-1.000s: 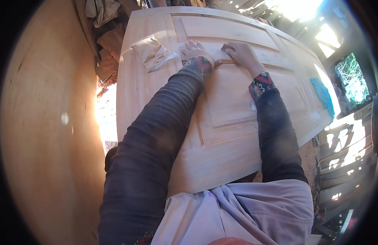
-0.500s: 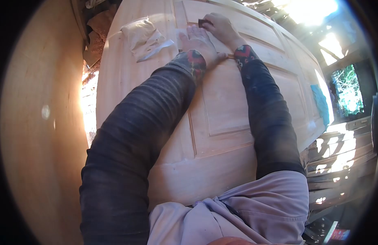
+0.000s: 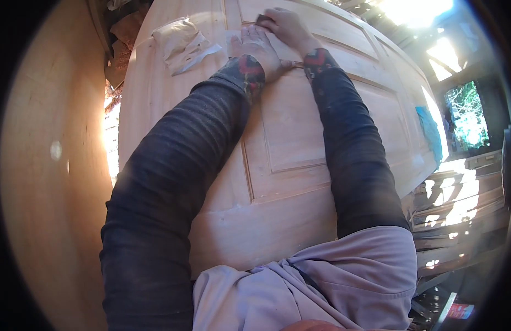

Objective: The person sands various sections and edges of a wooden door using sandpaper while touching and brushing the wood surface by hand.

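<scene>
A pale wooden panelled door lies flat in front of me. My left hand rests palm down on it, fingers stretched out and the thumb out to the right. Just beyond and to the right, my right hand pinches a small dark piece of sandpaper against the moulding at a panel's edge. The fingers partly cover the sandpaper. Left of my left hand lies a crumpled off-white cloth, with a torn white strip beside it.
A tall smooth wooden board stands close along my left side. A blue sheet hangs over the door's right edge. Stacked planks lie at the right, below a window opening.
The whole view has shifted slightly, so the door and both hands appear a little further up and left. Against the door, neither hand has visibly moved.
</scene>
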A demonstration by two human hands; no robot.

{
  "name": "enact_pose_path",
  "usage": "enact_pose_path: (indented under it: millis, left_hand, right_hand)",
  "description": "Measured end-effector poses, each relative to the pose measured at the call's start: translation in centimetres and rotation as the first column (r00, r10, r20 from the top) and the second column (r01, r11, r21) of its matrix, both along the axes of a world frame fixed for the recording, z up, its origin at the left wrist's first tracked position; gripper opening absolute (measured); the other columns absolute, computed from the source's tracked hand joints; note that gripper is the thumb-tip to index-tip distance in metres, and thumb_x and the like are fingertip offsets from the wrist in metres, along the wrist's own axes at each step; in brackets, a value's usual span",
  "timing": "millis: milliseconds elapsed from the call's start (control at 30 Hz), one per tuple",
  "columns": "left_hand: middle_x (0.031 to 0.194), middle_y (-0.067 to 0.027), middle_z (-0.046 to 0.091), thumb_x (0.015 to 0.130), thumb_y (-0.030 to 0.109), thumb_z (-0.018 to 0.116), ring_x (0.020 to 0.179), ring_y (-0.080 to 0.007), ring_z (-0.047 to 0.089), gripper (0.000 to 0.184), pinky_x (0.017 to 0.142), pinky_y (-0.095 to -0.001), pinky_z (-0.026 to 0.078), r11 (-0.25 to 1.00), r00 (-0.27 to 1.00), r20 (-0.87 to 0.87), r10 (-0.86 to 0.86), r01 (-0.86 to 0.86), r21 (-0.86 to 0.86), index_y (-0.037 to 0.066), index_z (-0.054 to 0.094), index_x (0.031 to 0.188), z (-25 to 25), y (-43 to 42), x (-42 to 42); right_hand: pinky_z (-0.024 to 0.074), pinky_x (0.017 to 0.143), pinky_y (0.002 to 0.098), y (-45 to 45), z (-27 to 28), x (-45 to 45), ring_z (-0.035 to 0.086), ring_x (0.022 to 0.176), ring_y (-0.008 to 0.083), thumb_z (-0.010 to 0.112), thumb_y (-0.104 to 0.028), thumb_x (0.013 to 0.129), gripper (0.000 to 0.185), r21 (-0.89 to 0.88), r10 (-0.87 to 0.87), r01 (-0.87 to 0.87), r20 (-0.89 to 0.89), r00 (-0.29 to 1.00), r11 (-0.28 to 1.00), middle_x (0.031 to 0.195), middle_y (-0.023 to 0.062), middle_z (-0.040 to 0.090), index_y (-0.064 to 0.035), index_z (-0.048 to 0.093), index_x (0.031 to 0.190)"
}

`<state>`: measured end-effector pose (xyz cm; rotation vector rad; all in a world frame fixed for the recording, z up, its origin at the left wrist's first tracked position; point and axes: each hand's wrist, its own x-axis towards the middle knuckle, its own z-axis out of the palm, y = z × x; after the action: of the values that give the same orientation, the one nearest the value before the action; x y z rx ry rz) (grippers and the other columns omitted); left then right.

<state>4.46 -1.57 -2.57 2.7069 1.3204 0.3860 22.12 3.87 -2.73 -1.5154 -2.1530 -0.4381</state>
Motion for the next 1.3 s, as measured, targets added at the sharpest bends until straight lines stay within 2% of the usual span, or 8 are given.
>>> enact_pose_path:
  millis: [200,367,467,733,933,1100,1267,1300]
  left_hand:
    - [0.150,-0.0253,0.024,0.081,0.071,0.050,0.142,-0.0343,0.021,0.106,0.113,-0.0436,0.021,0.999,0.997,-0.060,0.044,-0.045,-0.015,-0.009,0.021,0.143,0.7,-0.7,0.2]
    - [0.149,-0.0275,0.025,0.081,0.071,0.049,0.141,-0.0373,0.022,0.108,0.113,-0.0416,0.022,0.997,1.000,0.001,0.019,-0.019,0.073,-0.014,0.021,0.141,-0.2,-0.3,0.5]
    - [0.147,-0.0279,0.028,0.082,0.071,0.049,0.139,-0.0385,0.025,0.104,0.113,-0.0409,0.023,0.999,0.999,-0.037,0.021,-0.019,0.049,-0.012,0.025,0.141,0.4,-0.5,0.3]
    - [0.146,-0.0306,0.030,0.081,0.071,0.051,0.137,-0.0417,0.028,0.098,0.112,-0.0400,0.027,0.992,0.982,-0.154,0.106,-0.114,-0.046,-0.008,0.037,0.138,1.3,-1.1,1.2]
    - [0.143,-0.0311,0.034,0.081,0.070,0.051,0.137,-0.0415,0.030,0.094,0.111,-0.0403,0.028,0.998,0.992,-0.113,0.059,-0.061,-0.011,-0.004,0.041,0.137,0.9,-0.8,1.0]
    - [0.144,-0.0306,0.033,0.082,0.070,0.051,0.137,-0.0403,0.030,0.096,0.111,-0.0402,0.028,0.998,0.990,-0.137,0.026,-0.034,-0.056,-0.006,0.039,0.138,0.8,-0.3,0.7]
    - [0.146,-0.0292,0.030,0.082,0.071,0.050,0.136,-0.0395,0.031,0.100,0.111,-0.0398,0.029,0.995,0.985,-0.155,0.080,-0.089,-0.054,-0.009,0.034,0.139,1.8,-1.4,0.9]
    - [0.146,-0.0292,0.030,0.082,0.071,0.050,0.136,-0.0396,0.032,0.099,0.110,-0.0400,0.029,0.995,0.985,-0.153,0.080,-0.088,-0.049,-0.009,0.035,0.139,1.7,-1.4,0.9]
  right_hand:
    - [0.0489,0.074,0.0443,-4.4,-0.4,8.4,0.063,0.083,0.0366,0.060,-0.033,0.085,0.027,-0.034,-0.296,0.295,-0.192,0.936,0.955,0.085,0.0177,0.066,-0.0065,0.064,0.090]
    - [0.0473,0.072,0.0421,-1.4,0.8,-1.3,0.060,0.081,0.0368,0.059,-0.027,0.086,0.024,-0.048,0.037,-0.039,-0.046,0.998,0.998,0.085,0.0188,0.062,-0.0033,0.061,0.091]
    - [0.0469,0.072,0.0429,0.6,0.3,-1.3,0.060,0.080,0.0374,0.060,-0.028,0.086,0.025,-0.059,0.035,-0.037,-0.042,0.998,0.998,0.084,0.0185,0.062,-0.0039,0.061,0.089]
    - [0.0495,0.073,0.0425,-4.7,0.2,8.8,0.064,0.082,0.0354,0.061,-0.035,0.083,0.029,-0.120,-0.390,0.374,-0.165,0.906,0.919,0.086,0.0182,0.066,-0.0072,0.066,0.092]
    - [0.0477,0.071,0.0385,0.0,0.3,-0.2,0.061,0.079,0.0357,0.060,-0.030,0.086,0.025,-0.039,0.045,-0.042,0.058,0.997,0.998,0.085,0.0187,0.064,-0.0057,0.063,0.093]
    - [0.0475,0.071,0.0396,-3.7,1.5,3.4,0.062,0.080,0.0331,0.059,-0.028,0.085,0.025,-0.177,-0.113,0.073,-0.230,0.966,0.982,0.083,0.0162,0.064,-0.0042,0.063,0.091]
    - [0.0487,0.078,0.0377,-5.5,0.2,9.8,0.063,0.083,0.0285,0.057,-0.031,0.085,0.029,-0.143,-0.487,0.473,-0.084,0.870,0.870,0.088,0.0112,0.067,-0.0074,0.068,0.099]
    - [0.0485,0.080,0.0369,-5.0,-0.1,9.5,0.064,0.085,0.0275,0.057,-0.031,0.086,0.029,-0.016,-0.315,0.317,0.053,0.947,0.948,0.090,0.0107,0.068,-0.0077,0.068,0.099]
